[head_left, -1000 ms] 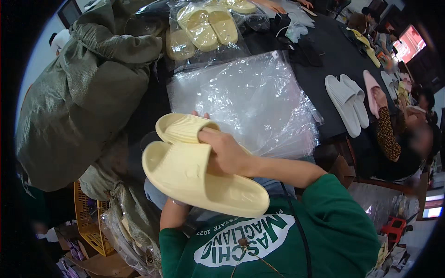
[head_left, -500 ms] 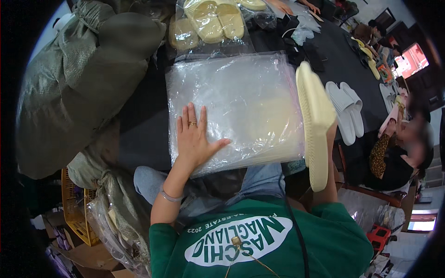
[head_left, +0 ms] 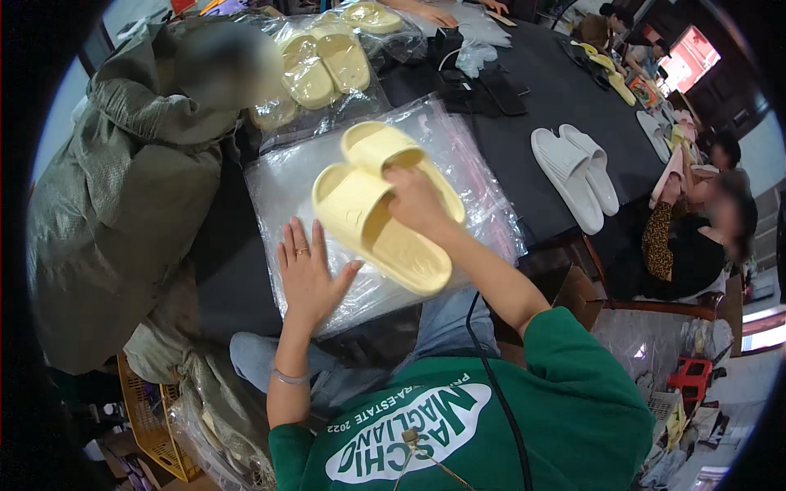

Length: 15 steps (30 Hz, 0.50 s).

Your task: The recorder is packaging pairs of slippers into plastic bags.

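Observation:
A pair of pale yellow slide slippers [head_left: 352, 196] hangs over a stack of clear plastic bags [head_left: 278, 180], straps facing up. My right hand [head_left: 416, 203] grips the pair where the two straps meet, its fingertips hidden inside the farther slipper. Flat on the near left part of the bags lies my left hand [head_left: 309, 282], fingers stretched and thumb spread, with a ring on one finger. The nearer slipper's toe end comes close to the left fingers. Whether the soles touch the bags I cannot tell.
Bagged yellow slippers [head_left: 327, 65] lie beyond the stack. Pale grey slippers [head_left: 573, 176] and a black phone [head_left: 503, 92] are on the dark table [head_left: 565, 102]. A bulky sack [head_left: 139, 221] stands left, and a co-worker [head_left: 696, 254] sits right.
My right hand has swung the slippers left from beside the stack to above it, turning them from edge-on to straps up. My left hand stays flat on the bags. The view has shifted.

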### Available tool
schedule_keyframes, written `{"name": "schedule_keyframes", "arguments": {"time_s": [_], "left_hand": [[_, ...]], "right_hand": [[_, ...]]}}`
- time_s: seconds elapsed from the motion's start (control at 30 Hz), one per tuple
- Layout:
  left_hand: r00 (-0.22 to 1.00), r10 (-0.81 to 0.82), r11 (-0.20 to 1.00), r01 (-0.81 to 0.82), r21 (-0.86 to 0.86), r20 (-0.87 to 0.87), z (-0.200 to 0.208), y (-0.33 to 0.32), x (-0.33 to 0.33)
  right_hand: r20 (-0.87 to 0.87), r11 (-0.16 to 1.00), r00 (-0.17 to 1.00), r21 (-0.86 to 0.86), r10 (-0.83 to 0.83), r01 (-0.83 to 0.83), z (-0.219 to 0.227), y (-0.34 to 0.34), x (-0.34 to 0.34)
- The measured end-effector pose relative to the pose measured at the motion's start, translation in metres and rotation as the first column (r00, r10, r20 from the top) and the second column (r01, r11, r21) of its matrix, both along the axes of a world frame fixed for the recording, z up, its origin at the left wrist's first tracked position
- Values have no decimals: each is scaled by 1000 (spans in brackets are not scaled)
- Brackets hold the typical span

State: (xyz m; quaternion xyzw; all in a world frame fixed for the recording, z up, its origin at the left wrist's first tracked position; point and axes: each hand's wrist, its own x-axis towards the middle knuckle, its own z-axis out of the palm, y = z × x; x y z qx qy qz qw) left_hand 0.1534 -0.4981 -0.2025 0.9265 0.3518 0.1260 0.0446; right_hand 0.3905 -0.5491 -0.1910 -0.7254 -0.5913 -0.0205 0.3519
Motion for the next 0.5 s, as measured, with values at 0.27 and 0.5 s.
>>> {"name": "schedule_keyframes", "arguments": {"time_s": [0.27, 0.5], "left_hand": [[999, 0, 1000, 0, -17, 34, 5, -1, 0], [1000, 3, 1000, -3, -13, 27, 8, -1, -1]], "right_hand": [[-268, 973, 943, 68, -197, 222, 72, -59, 79], [-266, 956, 921, -150, -285, 252, 51, -163, 174]]}}
